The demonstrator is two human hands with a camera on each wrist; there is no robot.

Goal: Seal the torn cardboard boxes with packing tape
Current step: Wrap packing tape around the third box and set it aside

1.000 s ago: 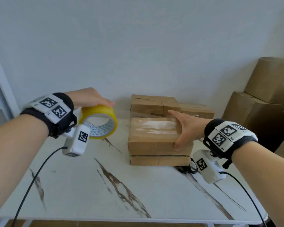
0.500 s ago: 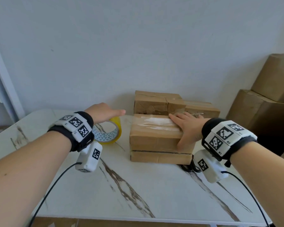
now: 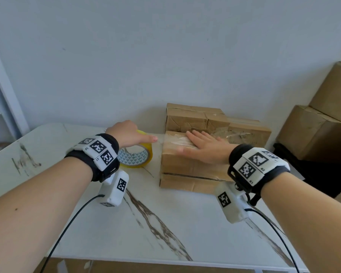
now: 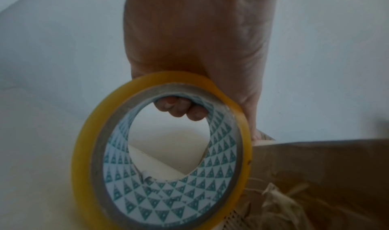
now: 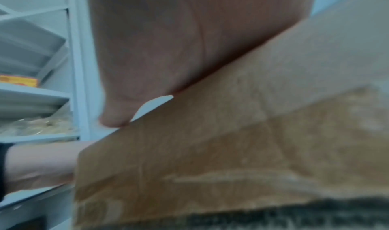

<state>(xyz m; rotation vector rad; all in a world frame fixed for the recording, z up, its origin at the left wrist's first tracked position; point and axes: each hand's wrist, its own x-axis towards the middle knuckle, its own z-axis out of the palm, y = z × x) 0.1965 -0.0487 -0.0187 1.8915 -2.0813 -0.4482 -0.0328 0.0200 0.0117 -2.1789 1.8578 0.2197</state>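
A yellow tape roll with a patterned core stands just left of the front cardboard box. My left hand grips the roll from above; in the left wrist view its fingertips curl into the core of the tape roll. A clear strip of tape runs across the box top. My right hand lies flat on that top with straight fingers, pressing the tape. In the right wrist view the palm rests on the box.
The front box sits on a flatter box. More taped boxes stand behind, against the wall. Large cartons are stacked at the right, off the marble table. A white shelf unit stands to the left.
My left hand has lowered the tape roll from mid-air down beside the box's left edge. My right hand has slid leftward across the box top and flattened.
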